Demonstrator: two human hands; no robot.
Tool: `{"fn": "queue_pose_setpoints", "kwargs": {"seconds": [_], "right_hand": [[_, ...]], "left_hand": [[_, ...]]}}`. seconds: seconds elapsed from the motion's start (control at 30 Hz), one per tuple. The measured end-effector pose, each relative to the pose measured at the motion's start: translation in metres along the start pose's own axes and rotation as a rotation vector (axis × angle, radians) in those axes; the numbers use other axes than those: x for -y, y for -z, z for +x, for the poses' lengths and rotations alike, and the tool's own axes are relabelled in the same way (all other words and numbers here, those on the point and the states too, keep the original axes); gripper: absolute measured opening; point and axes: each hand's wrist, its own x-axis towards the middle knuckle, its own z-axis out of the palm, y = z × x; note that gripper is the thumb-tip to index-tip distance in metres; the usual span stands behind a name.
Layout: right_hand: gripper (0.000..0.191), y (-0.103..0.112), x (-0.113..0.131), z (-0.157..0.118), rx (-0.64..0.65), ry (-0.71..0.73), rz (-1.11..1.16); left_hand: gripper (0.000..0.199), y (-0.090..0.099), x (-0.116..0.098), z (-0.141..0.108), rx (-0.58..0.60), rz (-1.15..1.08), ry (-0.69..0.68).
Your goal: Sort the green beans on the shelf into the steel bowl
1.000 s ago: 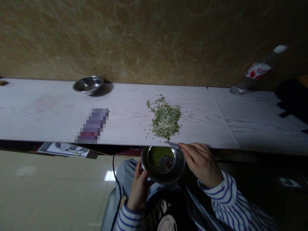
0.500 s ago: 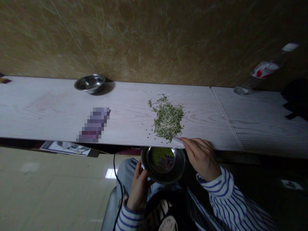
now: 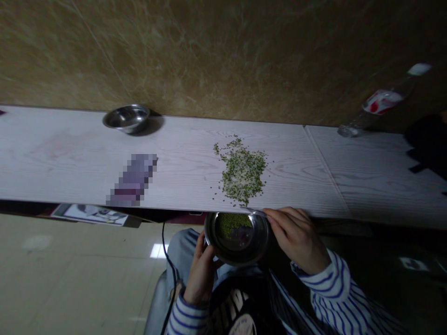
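My left hand (image 3: 201,274) is closed on the left rim of a steel bowl (image 3: 256,249), held just below the table's front edge. Inside the bowl lie green beans (image 3: 232,223), gathered toward its far side. My right hand (image 3: 295,235) pinches a thin, pale, flat strip (image 3: 254,211) at the table edge, over the bowl's far rim; its exact kind cannot be made out. Beyond the strip, a patch of green beans mixed with white grains (image 3: 243,174) is spread on the table, with a few loose beans around it.
On the white wood-grain table (image 3: 185,163) a second steel bowl (image 3: 127,120) stands at the back left. A blurred-out flat object (image 3: 134,179) lies in front of it. A clear plastic bottle (image 3: 380,102) and a dark item (image 3: 426,144) are at the right. A black cable (image 3: 165,242) hangs down.
My right hand has moved slightly toward me and to the right, drawing the strip from the beans to the table edge. My left hand and the bowl stay nearly in place.
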Motion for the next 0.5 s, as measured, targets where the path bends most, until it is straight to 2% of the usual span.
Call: {"fn": "queue_pose_setpoints", "kwargs": {"seconds": [0.2,0.5], "right_hand": [[0.023,-0.007,0.004,0.012,0.052,0.048,0.012],[0.022,-0.017,-0.013,0.027,0.044,0.035,-0.015]], "left_hand": [[0.057,0.001,-0.002,-0.002,0.012,0.004,-0.02],[0.059,-0.001,-0.004,0.0,0.019,-0.019,-0.02]]}}
